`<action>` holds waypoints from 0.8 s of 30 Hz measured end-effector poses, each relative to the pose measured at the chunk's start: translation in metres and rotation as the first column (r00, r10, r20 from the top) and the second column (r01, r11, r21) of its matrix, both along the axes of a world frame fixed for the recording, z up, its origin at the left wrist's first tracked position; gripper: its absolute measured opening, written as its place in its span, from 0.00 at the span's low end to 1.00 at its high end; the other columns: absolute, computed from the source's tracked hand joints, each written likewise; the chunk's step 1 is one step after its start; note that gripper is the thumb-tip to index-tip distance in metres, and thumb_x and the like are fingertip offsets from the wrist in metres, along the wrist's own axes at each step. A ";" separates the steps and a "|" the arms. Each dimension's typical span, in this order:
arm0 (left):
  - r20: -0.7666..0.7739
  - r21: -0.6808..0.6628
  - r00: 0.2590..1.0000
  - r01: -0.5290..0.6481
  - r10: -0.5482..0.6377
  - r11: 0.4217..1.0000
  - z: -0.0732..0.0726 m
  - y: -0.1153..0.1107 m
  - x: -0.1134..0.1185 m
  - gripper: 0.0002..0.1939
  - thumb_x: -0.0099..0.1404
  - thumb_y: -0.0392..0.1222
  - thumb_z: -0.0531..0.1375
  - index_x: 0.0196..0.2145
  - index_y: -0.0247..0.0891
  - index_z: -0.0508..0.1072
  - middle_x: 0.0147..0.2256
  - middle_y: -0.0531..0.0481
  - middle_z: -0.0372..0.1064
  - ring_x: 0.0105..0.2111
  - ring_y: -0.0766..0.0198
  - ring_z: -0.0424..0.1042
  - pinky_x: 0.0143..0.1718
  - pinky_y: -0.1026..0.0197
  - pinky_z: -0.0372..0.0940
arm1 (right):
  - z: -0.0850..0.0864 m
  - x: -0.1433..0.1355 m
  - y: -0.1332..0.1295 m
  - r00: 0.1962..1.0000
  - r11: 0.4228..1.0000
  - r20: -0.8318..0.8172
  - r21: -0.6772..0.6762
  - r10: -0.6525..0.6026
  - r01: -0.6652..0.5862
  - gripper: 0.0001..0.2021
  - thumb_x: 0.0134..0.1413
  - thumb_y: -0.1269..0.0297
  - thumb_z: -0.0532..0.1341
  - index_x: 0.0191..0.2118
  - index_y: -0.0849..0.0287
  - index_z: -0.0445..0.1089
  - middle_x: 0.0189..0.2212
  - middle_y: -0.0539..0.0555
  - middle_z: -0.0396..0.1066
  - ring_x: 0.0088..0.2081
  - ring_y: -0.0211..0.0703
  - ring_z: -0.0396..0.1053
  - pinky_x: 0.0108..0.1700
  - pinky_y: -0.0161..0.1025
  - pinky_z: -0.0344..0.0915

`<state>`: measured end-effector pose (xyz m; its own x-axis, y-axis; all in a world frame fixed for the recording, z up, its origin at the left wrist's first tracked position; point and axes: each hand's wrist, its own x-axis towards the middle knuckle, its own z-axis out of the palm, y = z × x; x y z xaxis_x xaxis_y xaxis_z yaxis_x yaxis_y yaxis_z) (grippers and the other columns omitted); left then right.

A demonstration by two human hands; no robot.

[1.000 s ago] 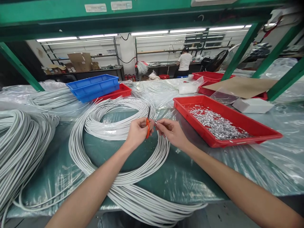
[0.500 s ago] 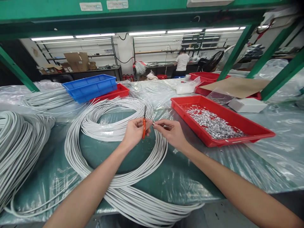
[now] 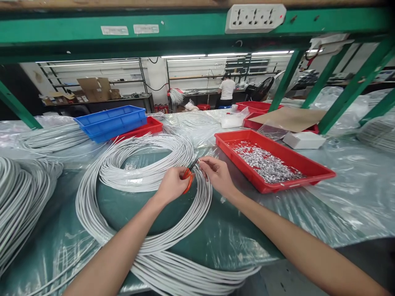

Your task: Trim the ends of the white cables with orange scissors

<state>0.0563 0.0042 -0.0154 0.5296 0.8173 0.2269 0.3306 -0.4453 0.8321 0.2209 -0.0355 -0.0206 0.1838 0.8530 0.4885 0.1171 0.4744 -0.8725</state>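
Note:
My left hand [image 3: 173,183] is closed around the orange handles of a pair of scissors [image 3: 188,179]. Their dark blades point up and right, reaching the fingertips of my right hand [image 3: 217,174]. Thumb and forefinger of that right hand are pinched together at the blade tips, on something too small to make out. Under both hands lies a large coil of white cable [image 3: 88,205], with a smaller ring of cable [image 3: 123,181] resting on its far part. Loose cable lengths [image 3: 191,271] from the coil hang over the table's near edge.
To the right, a red tray [image 3: 317,177] holds many small silvery metal pieces. A thick cable bundle [image 3: 21,205] lies at left. Blue trays [image 3: 114,123] rest partly on a red one behind. A green frame [image 3: 185,35] with a power strip [image 3: 256,18] spans above. One person works far back.
The scissors have turned from upright to slanting right, their blades now at my right fingertips. My left hand sits slightly lower and further left. The view has tilted up, showing the power strip.

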 end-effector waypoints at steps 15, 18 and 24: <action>-0.070 -0.037 0.995 0.070 -0.072 0.997 0.010 0.000 -0.006 0.15 0.59 0.48 0.59 0.21 0.36 0.65 0.18 0.55 0.62 0.19 0.69 0.58 0.21 0.66 0.50 | 0.011 0.008 0.000 0.995 0.994 0.045 -0.071 0.090 -0.087 0.17 0.49 0.49 0.66 0.32 0.60 0.73 0.19 0.48 0.63 0.18 0.33 0.57 0.19 0.33 0.55; -0.072 -0.060 0.995 0.065 -0.069 0.996 0.011 0.000 -0.007 0.15 0.58 0.48 0.60 0.21 0.36 0.64 0.17 0.55 0.61 0.18 0.70 0.58 0.20 0.66 0.50 | 0.015 0.011 -0.001 0.991 0.990 0.053 -0.073 0.122 -0.118 0.17 0.48 0.49 0.67 0.31 0.61 0.73 0.18 0.47 0.62 0.17 0.32 0.56 0.20 0.33 0.55; -0.057 -0.078 0.995 0.076 -0.081 0.994 0.014 -0.004 -0.006 0.14 0.57 0.47 0.60 0.21 0.35 0.66 0.18 0.55 0.62 0.19 0.70 0.59 0.20 0.66 0.50 | 0.016 0.013 -0.001 0.979 0.977 0.080 -0.114 0.187 -0.178 0.16 0.48 0.51 0.67 0.30 0.61 0.73 0.18 0.47 0.61 0.18 0.33 0.56 0.21 0.34 0.54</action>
